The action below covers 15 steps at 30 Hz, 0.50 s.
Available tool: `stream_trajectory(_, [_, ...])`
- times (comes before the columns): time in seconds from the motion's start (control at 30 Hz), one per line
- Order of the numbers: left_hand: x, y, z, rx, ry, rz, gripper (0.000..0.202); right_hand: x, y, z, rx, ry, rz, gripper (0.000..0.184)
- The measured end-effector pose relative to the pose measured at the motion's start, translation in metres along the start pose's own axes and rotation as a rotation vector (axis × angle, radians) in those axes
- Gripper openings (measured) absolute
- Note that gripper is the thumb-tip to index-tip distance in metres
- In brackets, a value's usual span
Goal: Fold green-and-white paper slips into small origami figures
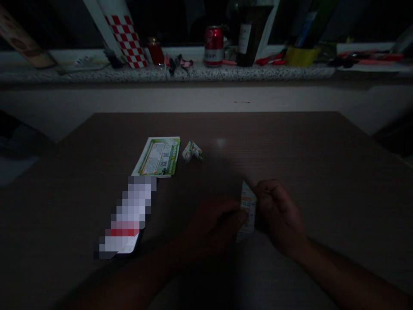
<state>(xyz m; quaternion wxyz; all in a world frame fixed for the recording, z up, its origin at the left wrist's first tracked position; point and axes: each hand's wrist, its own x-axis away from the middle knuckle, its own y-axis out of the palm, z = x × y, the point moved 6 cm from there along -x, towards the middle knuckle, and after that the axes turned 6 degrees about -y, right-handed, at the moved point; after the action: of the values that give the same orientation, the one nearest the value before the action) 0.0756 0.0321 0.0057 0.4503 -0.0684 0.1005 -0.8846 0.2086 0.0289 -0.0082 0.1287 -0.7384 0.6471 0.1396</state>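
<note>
Both of my hands hold one small folded slip of printed paper just above the dark wooden table. My left hand pinches its left edge with curled fingers. My right hand grips its right side, fingers closed round the top corner. The light is dim, so the fingertips are hard to make out.
A stack of green printed leaflets lies at mid-table, with a small folded paper figure beside it. A phone with a blurred screen lies at the left. On the stone sill behind stand a red can, a dark bottle and clutter.
</note>
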Motion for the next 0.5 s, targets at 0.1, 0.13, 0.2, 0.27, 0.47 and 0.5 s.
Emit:
stream_trajectory(0.1, [-0.001,-0.005,-0.007,0.196,-0.074,0.011,0.025,-0.001,0.009,-0.003,0.080,-0.064,-0.290,0.027])
stream_trajectory(0.13, [-0.001,-0.006,-0.009,0.231,-0.080,0.015,0.024,-0.001,0.012,-0.005,0.094,-0.085,-0.355,0.028])
stream_trajectory(0.2, [-0.002,-0.006,-0.011,0.282,-0.097,0.013,0.023,0.000,0.015,-0.008,0.120,-0.101,-0.406,0.029])
stream_trajectory(0.27, [-0.002,-0.004,-0.013,0.323,-0.126,0.001,0.023,0.000,0.017,-0.011,0.144,-0.102,-0.407,0.030])
stream_trajectory(0.47, [-0.001,-0.001,-0.013,0.348,-0.145,-0.046,0.027,0.003,0.018,-0.012,0.144,-0.145,-0.389,0.034])
stream_trajectory(0.5, [0.000,-0.001,-0.013,0.336,-0.150,-0.051,0.027,0.003,0.017,-0.011,0.149,-0.146,-0.375,0.036])
